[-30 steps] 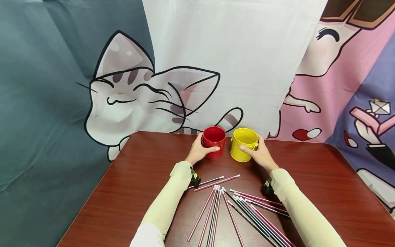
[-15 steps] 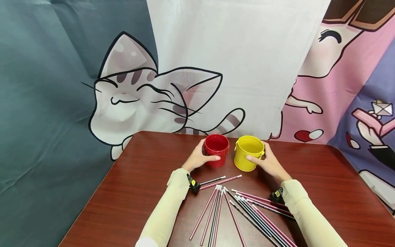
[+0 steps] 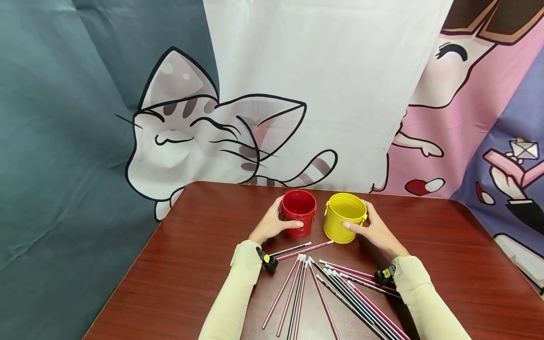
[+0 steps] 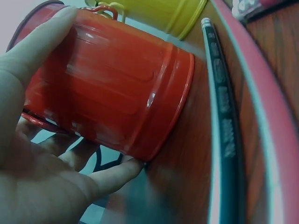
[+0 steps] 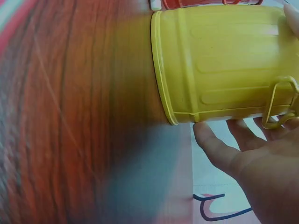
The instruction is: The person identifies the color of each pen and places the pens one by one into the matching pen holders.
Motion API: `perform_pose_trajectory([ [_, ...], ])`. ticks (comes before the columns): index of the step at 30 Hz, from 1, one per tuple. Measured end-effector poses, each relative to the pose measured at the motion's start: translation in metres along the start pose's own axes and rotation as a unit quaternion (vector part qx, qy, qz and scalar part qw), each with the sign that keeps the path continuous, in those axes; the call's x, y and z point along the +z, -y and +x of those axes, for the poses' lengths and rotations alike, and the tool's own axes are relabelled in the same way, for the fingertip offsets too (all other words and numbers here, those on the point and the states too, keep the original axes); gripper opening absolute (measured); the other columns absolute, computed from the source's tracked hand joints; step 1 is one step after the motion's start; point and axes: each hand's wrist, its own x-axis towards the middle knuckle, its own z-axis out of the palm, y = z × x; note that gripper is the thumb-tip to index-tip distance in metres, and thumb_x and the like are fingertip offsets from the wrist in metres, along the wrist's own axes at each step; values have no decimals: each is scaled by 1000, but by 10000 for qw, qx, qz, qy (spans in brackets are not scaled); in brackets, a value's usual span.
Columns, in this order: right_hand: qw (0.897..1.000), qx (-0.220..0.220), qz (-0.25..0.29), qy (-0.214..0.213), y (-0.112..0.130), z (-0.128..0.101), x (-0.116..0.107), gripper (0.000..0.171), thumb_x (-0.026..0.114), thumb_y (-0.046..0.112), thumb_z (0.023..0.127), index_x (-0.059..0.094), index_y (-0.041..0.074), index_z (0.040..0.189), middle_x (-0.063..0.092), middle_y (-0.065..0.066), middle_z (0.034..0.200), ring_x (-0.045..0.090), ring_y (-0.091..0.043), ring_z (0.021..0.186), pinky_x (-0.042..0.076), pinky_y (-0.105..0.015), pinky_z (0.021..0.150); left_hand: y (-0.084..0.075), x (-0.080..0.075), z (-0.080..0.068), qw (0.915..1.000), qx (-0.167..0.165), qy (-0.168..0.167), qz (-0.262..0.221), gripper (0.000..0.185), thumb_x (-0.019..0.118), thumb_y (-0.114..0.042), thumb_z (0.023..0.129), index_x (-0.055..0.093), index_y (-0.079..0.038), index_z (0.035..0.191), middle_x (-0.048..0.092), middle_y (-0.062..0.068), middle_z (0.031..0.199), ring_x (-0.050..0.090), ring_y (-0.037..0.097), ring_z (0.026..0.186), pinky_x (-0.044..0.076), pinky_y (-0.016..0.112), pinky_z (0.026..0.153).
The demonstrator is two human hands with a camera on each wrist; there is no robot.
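Observation:
A small red metal bucket (image 3: 299, 208) stands upright near the back of the table. My left hand (image 3: 272, 225) grips it from the left, thumb across the front; in the left wrist view the fingers go behind the red wall (image 4: 112, 84). Just to its right is a matching yellow bucket (image 3: 340, 222) with small side handles. My right hand (image 3: 376, 230) holds that one from the right, thumb on the front. The right wrist view shows fingers along the underside of the yellow wall (image 5: 233, 60) by a handle (image 5: 280, 100). Inside, the red bucket shows no contents.
Several pink and black pencils lie fanned out in front of the buckets, among them a pink pencil (image 3: 280, 293) and a black pencil (image 3: 346, 300). Two more lie between, including one black pencil (image 4: 222, 107). A cartoon-printed cloth (image 3: 340, 94) hangs behind the table (image 3: 178, 264).
Both hands have drawn the two buckets toward the person, closer to the pencils. The grips stay the same, and the pencils lie where they were.

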Motion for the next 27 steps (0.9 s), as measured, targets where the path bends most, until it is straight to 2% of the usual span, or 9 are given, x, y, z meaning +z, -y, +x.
perform_pose_trajectory([
  [2, 10000, 26, 4, 6, 0, -2, 0, 79, 71, 30, 80, 21, 23, 141, 37, -5, 134, 34, -25, 122, 24, -58, 103, 0, 1, -3, 9999, -10, 2, -153, 86, 81, -40, 66, 31, -36, 135, 43, -17, 129, 37, 8, 121, 41, 36, 97],
  [4, 10000, 71, 36, -11, -1, -3, 1, 79, 71, 30, 80, 21, 24, 141, 37, -4, 134, 34, -24, 122, 23, -59, 103, -9, 2, -8, 9995, -93, 47, -314, 85, 80, -34, 68, 30, -34, 137, 42, -14, 132, 36, 10, 123, 40, 36, 99],
  [8, 9998, 105, 178, -19, -3, -4, 2, 78, 71, 29, 80, 22, 24, 141, 38, -4, 133, 35, -23, 121, 21, -57, 104, -8, 3, -12, 9990, -106, 19, -436, 83, 80, -33, 68, 31, -35, 136, 43, -15, 131, 36, 9, 124, 39, 37, 100],
  [11, 9997, 82, 223, -5, -3, -5, 3, 78, 70, 28, 81, 21, 23, 141, 38, -4, 133, 35, -22, 121, 21, -57, 105, 1, 5, -9, 9991, -36, -91, -420, 83, 80, -38, 67, 32, -38, 134, 44, -17, 129, 37, 9, 123, 39, 38, 100],
  [13, 9997, 104, 232, -11, -1, -6, 3, 78, 71, 27, 80, 21, 23, 141, 38, -4, 134, 35, -22, 121, 22, -57, 105, 1, 5, -10, 9991, -67, -95, -406, 83, 80, -39, 66, 32, -38, 134, 43, -17, 129, 36, 9, 123, 39, 38, 100],
  [21, 9985, 200, 502, 57, 25, -17, 4, 81, 70, 21, 81, 19, 14, 143, 35, -11, 137, 34, -27, 121, 20, -60, 104, -2, 5, -12, 9987, 80, -126, -482, 87, 81, -34, 67, 27, -42, 135, 39, -19, 133, 31, 6, 127, 35, 38, 103],
  [25, 9985, 216, 504, 35, 28, -20, 4, 80, 70, 22, 81, 19, 14, 143, 35, -11, 137, 34, -28, 121, 20, -60, 103, -5, 4, -14, 9985, 68, -40, -546, 87, 80, -28, 69, 26, -38, 137, 39, -16, 134, 31, 10, 128, 38, 39, 100],
  [27, 9986, 232, 479, -16, 23, -20, 5, 79, 70, 23, 81, 21, 17, 142, 36, -8, 136, 35, -26, 120, 21, -59, 104, -12, 4, -17, 9984, 51, 13, -561, 85, 79, -26, 71, 27, -33, 138, 39, -12, 135, 32, 13, 127, 39, 39, 99],
])
